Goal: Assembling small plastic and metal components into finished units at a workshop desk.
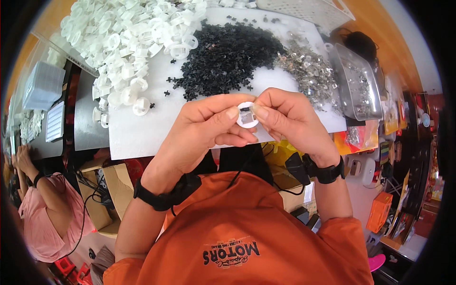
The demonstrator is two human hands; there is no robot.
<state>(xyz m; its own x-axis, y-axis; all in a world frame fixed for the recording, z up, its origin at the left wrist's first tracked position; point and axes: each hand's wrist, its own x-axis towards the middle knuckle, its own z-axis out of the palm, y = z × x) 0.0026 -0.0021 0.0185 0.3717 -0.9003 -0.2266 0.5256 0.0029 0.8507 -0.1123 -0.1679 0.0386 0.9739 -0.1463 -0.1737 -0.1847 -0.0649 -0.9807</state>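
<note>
The left hand and right hand both gripped a round white piece between thumbs and fingers, on the wearer's side of the black heap. White plastic parts lay left of that heap, shiny bits right of it, a clear tray farther right.

Round white piece, grey-centred, between the fingers
</note>
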